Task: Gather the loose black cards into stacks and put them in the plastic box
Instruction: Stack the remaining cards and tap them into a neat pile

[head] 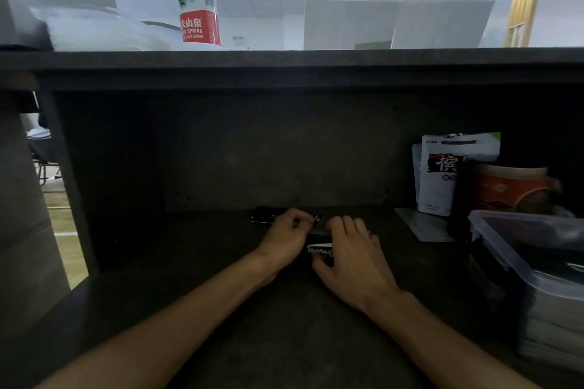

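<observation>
Here, in the head view, we see both bare forearms reaching forward over a dark desk [221, 341] toward its back panel. The left hand [286, 238] sits with its fingers curled in, and they seem to pinch the edge of a black card [317, 218] by the fingertips, though the dim light keeps us from being sure how firm that grasp is. Just left of that hand, a few more black cards [264, 215] lie flat against the foot of the back panel. The right hand [350, 254] lies beside the left, its fingers bent down over a small black stack [319, 251] with white lettering on its top face; the thumb rests at the stack's near edge, so the hand grasps the stack from above. The two hands are nearly touching.

At the right edge of the desk stands the plastic box [505, 249], clear-walled and open on top, with dark contents we cannot make out. Behind it we see a red paper cup [512, 189] and a white packet [442, 174] propped upright, and a grey sheet [420, 226] lies flat in front of the packet. On the shelf above, a water bottle [197, 9] with a red label stands upright.
</observation>
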{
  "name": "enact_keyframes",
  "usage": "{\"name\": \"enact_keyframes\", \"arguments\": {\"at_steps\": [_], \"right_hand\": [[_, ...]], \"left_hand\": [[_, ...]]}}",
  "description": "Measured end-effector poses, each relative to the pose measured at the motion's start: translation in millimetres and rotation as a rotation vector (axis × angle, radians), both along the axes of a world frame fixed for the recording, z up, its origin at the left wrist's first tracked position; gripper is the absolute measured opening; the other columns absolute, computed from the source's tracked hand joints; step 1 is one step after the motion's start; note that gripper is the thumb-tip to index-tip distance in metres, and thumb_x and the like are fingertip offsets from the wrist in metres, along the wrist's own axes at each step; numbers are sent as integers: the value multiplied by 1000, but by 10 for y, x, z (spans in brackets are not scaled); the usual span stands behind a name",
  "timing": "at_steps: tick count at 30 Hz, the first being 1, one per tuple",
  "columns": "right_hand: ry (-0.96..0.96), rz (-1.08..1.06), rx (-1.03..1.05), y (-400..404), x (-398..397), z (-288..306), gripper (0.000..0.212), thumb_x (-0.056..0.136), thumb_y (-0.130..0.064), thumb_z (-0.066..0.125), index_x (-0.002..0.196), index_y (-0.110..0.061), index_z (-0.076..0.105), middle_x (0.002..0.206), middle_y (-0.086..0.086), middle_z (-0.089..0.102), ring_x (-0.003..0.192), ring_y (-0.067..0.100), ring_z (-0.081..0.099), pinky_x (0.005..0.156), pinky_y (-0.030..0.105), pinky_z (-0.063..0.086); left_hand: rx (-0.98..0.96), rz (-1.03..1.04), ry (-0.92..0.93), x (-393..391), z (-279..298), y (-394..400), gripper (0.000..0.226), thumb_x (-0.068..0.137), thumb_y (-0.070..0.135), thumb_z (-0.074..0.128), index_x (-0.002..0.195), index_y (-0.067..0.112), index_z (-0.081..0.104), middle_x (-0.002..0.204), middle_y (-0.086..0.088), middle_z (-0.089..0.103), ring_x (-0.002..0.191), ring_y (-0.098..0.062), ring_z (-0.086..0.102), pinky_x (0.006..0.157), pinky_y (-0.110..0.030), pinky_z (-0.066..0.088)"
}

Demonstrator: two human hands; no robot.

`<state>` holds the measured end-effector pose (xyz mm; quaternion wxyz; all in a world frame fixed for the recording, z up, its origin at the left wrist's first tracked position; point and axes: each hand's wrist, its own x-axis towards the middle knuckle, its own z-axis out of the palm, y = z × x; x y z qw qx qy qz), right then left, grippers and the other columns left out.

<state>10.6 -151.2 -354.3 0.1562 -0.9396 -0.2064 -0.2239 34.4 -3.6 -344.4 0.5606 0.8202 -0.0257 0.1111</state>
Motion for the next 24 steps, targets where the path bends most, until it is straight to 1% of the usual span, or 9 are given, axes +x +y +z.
{"name": "enact_keyframes", "arguments": {"at_steps": [5, 9, 10, 12, 14, 15, 17, 21, 24], "right_hand": [[26, -13, -70, 39, -1, 43, 57, 90, -56, 51, 139, -30, 35, 133, -3, 43, 123, 17, 38, 105, 47, 38], [22, -28, -93, 50, 3, 9, 58, 92, -61, 45, 140, -30, 37, 134, -2, 45, 124, 18, 38, 104, 49, 39], [11, -25, -94, 44, -3, -2, 57, 92, -62, 45, 139, -31, 37, 134, -2, 45, 124, 18, 38, 103, 48, 39], [-2, -17, -82, 29, -13, -11, 55, 92, -63, 44, 137, -32, 37, 134, -3, 45, 124, 17, 37, 103, 47, 39], [-12, -7, -75, 24, -20, -13, 54, 92, -63, 44, 136, -33, 38, 134, -4, 46, 123, 16, 37, 103, 46, 39], [-14, -2, -77, 24, -19, -9, 53, 92, -63, 44, 135, -33, 39, 133, -5, 46, 123, 16, 37, 103, 45, 39], [-8, 6, -76, 20, -17, -2, 53, 92, -64, 44, 134, -34, 40, 134, -5, 46, 123, 15, 37, 103, 45, 38], [-10, -2, -72, 20, -22, -11, 54, 92, -64, 44, 135, -33, 39, 134, -5, 45, 124, 15, 37, 104, 45, 37], [-12, -8, -73, 19, -22, -17, 53, 92, -64, 43, 135, -33, 40, 133, -6, 46, 123, 14, 37, 104, 44, 38]], "left_hand": [[-25, -6, 10, 5, -17, -17, 32, 103, 19, 40, 132, 31, 42, 121, 3, 58, 98, -4, 58, 73, -18, 44], [-91, -68, -8, 50, 85, 99, 31, 102, 15, 38, 129, 17, 54, 120, -4, 64, 109, -13, 60, 92, -24, 47], [-41, -56, -50, 95, 114, 182, 30, 103, 15, 37, 126, 14, 57, 120, -6, 64, 110, -14, 61, 94, -24, 47], [253, 70, -119, 264, 124, 467, 28, 101, 16, 44, 126, 16, 57, 126, -6, 63, 114, -15, 59, 98, -25, 44], [570, 133, -55, 381, 44, 763, 43, 94, 21, 59, 136, 25, 50, 136, -4, 56, 122, -17, 54, 105, -27, 41], [649, 121, 20, 396, -5, 865, 53, 92, 25, 63, 141, 29, 45, 142, -4, 51, 127, -19, 51, 108, -27, 39], [662, 87, 106, 433, -73, 959, 58, 92, 29, 64, 146, 27, 41, 147, -2, 47, 134, -20, 45, 108, -25, 32], [801, 128, -139, 515, -120, 956, 38, 90, 24, 67, 128, 23, 62, 126, 0, 66, 118, -16, 60, 101, -23, 42], [824, 91, -181, 493, -96, 940, 37, 88, 31, 70, 124, 25, 64, 116, 3, 68, 109, -13, 63, 94, -25, 46]]}}
